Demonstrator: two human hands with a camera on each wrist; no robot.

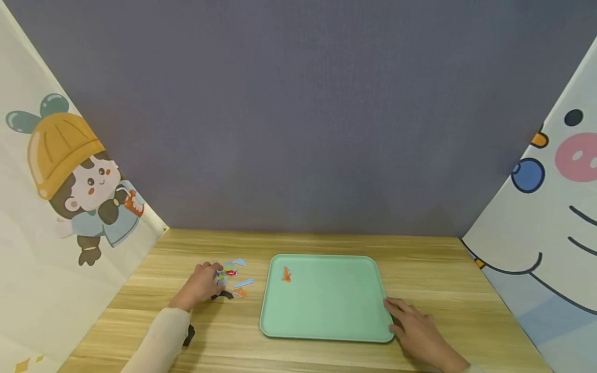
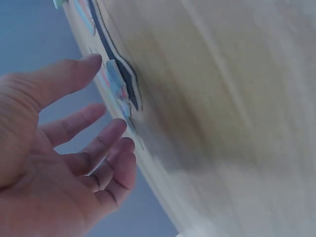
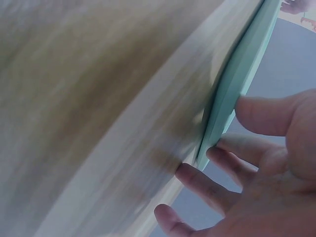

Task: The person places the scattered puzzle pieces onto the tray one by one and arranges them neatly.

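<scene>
A: Specimens, appearance and position?
B: Flat cut-outs (image 1: 230, 271), irregular outlines, mixed colours. Loose cluster left of the tray (image 1: 331, 305), some overlapping. Made out: pale blue strip (image 1: 243, 283), orange piece (image 1: 240, 292), black piece (image 1: 223, 295) with a pale edge in the left wrist view. One orange-red piece (image 1: 286, 274) lies inside the tray, near its back left corner.

A: Grips?
B: Left hand (image 1: 200, 284) over the near-left side of the cluster; grip moderately wide, thumb and bent fingers apart. Right hand (image 1: 411, 327) at the tray's right edge, near the front right corner; grip wide, thumb and fingertips against the rim.

A: Surface and room?
B: Tabletop (image 1: 429, 259): yellowish wood grain, streaked. Tray mint green, rounded corners, raised rim. Grey panel (image 1: 298, 114) rises along the tabletop's back edge. Left sheet (image 1: 28, 280): white, cartoon figure (image 1: 67, 150) in a yellow hat. Right sheet (image 1: 508, 233): pale, pink snout (image 1: 578, 168) printed on it.
</scene>
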